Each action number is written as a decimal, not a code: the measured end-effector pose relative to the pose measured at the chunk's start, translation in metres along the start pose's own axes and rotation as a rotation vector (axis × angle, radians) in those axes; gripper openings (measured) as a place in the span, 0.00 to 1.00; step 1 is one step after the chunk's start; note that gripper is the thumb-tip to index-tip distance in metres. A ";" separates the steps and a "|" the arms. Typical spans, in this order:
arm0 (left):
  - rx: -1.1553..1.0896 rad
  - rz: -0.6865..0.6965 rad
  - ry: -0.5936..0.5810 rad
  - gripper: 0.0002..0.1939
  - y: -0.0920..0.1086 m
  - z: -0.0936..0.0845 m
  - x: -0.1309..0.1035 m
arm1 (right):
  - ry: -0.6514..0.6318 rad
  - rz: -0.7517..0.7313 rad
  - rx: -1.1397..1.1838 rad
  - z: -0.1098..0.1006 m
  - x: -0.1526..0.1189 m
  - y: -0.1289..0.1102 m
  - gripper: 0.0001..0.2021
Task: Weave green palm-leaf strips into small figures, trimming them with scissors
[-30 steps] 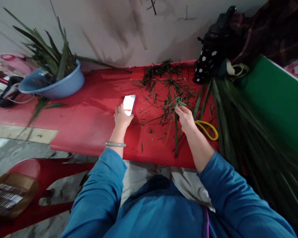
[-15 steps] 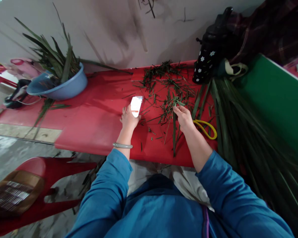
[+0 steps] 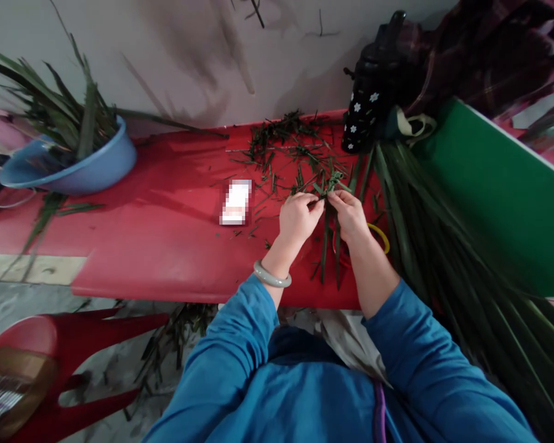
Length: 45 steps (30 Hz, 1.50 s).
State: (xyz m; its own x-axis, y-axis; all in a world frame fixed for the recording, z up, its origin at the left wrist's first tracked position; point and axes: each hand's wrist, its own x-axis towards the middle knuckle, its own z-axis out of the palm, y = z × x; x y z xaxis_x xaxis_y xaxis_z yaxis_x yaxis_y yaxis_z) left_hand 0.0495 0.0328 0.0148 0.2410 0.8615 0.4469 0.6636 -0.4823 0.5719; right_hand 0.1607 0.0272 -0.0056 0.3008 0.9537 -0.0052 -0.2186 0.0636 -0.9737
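In the head view, the knotted green leaf strip [image 3: 335,179] is at two o'clock from the middle. The left hand [image 3: 299,216] and right hand [image 3: 349,213] pinch it, fingertips close together. It looks light and bendy but may tear, so hold it softly beside the knot.

A: Where are we looking from?
B: Head cam, so we're facing forward and down over the blue sleeves [image 3: 221,351], which come up from the bottom edge.
A: How near?
B: Pretty close: we've got the left hand [image 3: 300,216] and right hand [image 3: 349,215] just right of centre, the red table [image 3: 166,246] across the middle, wall [image 3: 175,49] up top.
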 end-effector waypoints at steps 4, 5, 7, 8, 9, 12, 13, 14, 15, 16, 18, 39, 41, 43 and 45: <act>-0.012 0.007 -0.019 0.09 -0.002 0.015 0.004 | 0.022 -0.017 -0.015 -0.007 0.003 -0.001 0.14; -0.008 0.008 -0.005 0.09 -0.004 0.017 0.003 | 0.017 -0.014 -0.005 -0.007 0.003 -0.001 0.13; -0.008 0.009 0.017 0.08 -0.008 0.020 0.001 | -0.001 0.004 0.036 -0.006 0.002 0.000 0.13; -0.016 0.008 0.021 0.08 -0.010 0.021 0.000 | -0.011 0.017 0.057 -0.006 0.002 0.000 0.13; -0.029 0.009 0.021 0.08 -0.012 0.022 0.000 | -0.021 0.032 0.072 -0.005 0.002 0.001 0.13; -0.082 0.030 0.025 0.10 -0.016 0.026 0.000 | -0.037 0.060 0.070 -0.005 0.001 0.002 0.12; -0.098 0.038 0.033 0.10 -0.016 0.027 0.001 | -0.033 0.055 0.060 -0.005 0.001 0.002 0.12; -0.109 0.047 0.043 0.10 -0.016 0.028 0.002 | -0.025 0.042 0.046 -0.006 0.001 0.002 0.12; -0.117 0.057 0.054 0.09 -0.016 0.029 0.002 | -0.012 0.024 0.029 -0.006 0.002 0.002 0.11; -0.121 0.068 0.064 0.09 -0.015 0.030 0.003 | 0.007 0.006 0.011 -0.006 0.002 0.003 0.11; -0.128 0.098 0.071 0.08 -0.014 0.032 0.003 | 0.048 -0.018 -0.018 -0.006 0.003 0.003 0.11; -0.235 -0.029 0.067 0.06 -0.018 0.034 0.000 | 0.048 -0.033 -0.045 0.000 0.003 0.007 0.12; -0.224 -0.033 0.071 0.05 -0.019 0.035 0.001 | 0.034 -0.031 -0.048 0.001 0.002 0.006 0.12; -0.203 -0.035 0.068 0.06 -0.020 0.035 0.002 | 0.018 -0.026 -0.053 0.002 0.000 0.004 0.12; -0.183 -0.030 0.064 0.06 -0.019 0.035 0.002 | 0.015 -0.021 -0.062 0.002 0.000 0.004 0.12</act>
State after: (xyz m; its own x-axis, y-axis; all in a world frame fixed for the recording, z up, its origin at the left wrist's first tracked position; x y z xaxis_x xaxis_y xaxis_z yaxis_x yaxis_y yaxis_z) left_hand 0.0621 0.0496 -0.0196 0.1739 0.8669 0.4671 0.5282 -0.4824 0.6988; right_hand 0.1581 0.0279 -0.0089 0.3191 0.9477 0.0121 -0.1543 0.0645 -0.9859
